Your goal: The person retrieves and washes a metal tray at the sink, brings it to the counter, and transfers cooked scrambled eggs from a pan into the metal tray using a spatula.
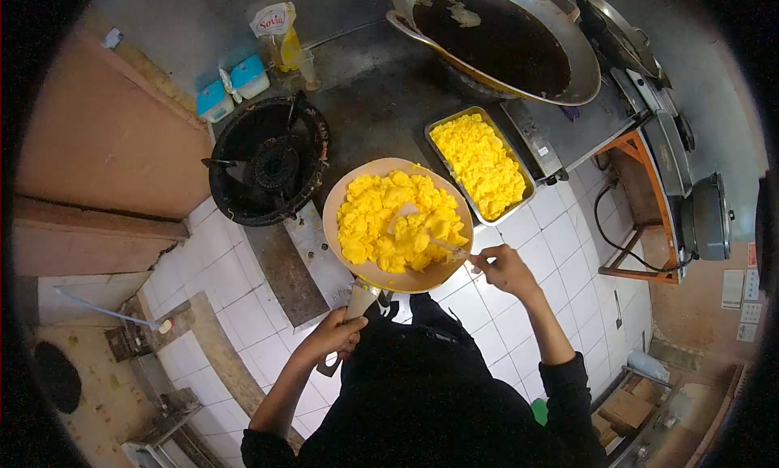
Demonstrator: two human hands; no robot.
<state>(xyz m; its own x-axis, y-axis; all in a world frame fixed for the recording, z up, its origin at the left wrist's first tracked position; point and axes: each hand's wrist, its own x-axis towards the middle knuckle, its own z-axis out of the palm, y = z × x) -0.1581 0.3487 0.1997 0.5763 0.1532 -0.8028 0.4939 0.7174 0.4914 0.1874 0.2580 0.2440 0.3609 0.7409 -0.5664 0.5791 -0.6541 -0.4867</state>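
My left hand is closed around the pale handle of a frying pan. Yellow scrambled eggs fill most of the pan, which is held in front of my body near the counter's front edge. In my right hand is the handle end of a spatula. Its pale blade is partly buried in the eggs, so its full shape is hidden. Just right of the pan, a rectangular metal tray stands on the counter, with more scrambled eggs in it.
A black gas burner lies left of the pan. Behind the tray, a large wok holds dark liquid. Two blue-lidded tubs, a plastic pouch and a clear cup stand at the back left. An orange-framed stand is at right.
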